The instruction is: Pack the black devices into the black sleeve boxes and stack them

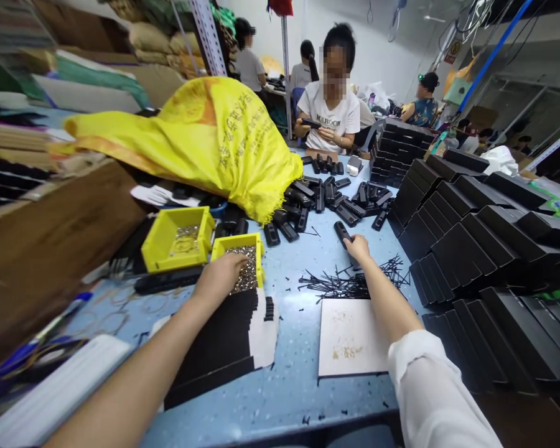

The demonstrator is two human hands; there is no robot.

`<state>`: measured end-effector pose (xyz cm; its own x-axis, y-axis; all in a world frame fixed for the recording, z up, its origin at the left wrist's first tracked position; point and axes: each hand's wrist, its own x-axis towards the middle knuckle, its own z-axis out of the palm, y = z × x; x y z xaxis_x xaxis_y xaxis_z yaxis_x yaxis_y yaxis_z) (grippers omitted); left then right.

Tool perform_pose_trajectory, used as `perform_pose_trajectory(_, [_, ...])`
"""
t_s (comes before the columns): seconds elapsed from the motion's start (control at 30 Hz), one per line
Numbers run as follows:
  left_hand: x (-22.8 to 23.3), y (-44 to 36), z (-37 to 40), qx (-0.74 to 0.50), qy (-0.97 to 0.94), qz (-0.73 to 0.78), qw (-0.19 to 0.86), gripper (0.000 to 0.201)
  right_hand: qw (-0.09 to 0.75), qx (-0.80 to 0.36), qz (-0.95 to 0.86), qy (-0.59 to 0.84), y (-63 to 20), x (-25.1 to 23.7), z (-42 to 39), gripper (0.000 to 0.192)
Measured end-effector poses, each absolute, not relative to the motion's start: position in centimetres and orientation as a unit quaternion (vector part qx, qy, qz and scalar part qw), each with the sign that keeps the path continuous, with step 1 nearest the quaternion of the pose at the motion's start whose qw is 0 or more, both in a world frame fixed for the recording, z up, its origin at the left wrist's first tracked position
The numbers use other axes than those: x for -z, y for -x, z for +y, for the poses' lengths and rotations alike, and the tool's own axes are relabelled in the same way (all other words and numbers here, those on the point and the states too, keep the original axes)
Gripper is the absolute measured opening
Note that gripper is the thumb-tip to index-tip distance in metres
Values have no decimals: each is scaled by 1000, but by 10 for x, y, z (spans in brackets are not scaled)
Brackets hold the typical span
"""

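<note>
My left hand (220,274) reaches into a small yellow bin (261,269) full of tiny metal parts (248,274). Its fingers are drawn together at the heap, and what is between them is hidden. Over on the right, my right hand (358,247) is closed on the near end of a slim black plastic casing (342,233), held just above the blue table. Thin black strips (329,284) lie scattered below that hand. A white board (338,339) with small beige bits on it sits under my right forearm.
Several black casings (345,211) are heaped ahead, beside a yellow sack (200,134). Stacked black boxes (471,242) line the right side. A second yellow bin (180,239) and black card pieces (214,348) are at left. A co-worker (333,112) sits opposite, holding a black piece.
</note>
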<state>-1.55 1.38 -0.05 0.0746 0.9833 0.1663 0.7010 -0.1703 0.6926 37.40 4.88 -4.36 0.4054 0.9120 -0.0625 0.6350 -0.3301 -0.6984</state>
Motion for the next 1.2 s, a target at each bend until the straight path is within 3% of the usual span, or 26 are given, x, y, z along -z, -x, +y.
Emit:
perform_pose_trajectory(0.07, [-15,-1,-12,-374,-643,599,296,26,320,-244,-502,765,-372,37,26,36])
perform_pose_trajectory(0.17, [-31,-33,-73,-471,-461,544,519,42,382,-284,-514,714,-359,23,-24,52])
perform_pose_trajectory(0.27, [-29,-60,-134,-499,-303,479,656,38,539,-419,-447,577,-338,1,-88,56])
perform_pose_trajectory(0.37, [-17,-77,-175,-495,-231,455,704,36,670,-523,-300,433,-306,-28,-145,40])
perform_pose_trajectory(0.5, [-10,-93,-202,-493,-205,456,712,33,773,-496,-239,315,-259,-60,-183,17])
perform_pose_trajectory(0.63, [-14,-106,-216,-500,-206,465,701,32,821,-467,-167,282,-235,-65,-188,15])
perform_pose_trajectory(0.87, [-15,-110,-220,-528,-235,437,689,35,807,-467,-113,343,-239,-59,-190,23])
perform_pose_trajectory(1.03, [-8,-113,-232,-525,-342,504,595,27,794,-467,-122,369,-232,-53,-192,23])
perform_pose_trajectory(1.13, [-1,-103,-240,-469,-417,533,567,26,775,-484,-147,379,-234,-45,-201,19])
perform_pose_trajectory(1.2, [8,-79,-236,-433,-523,545,491,31,768,-451,-220,398,-244,-36,-212,16])
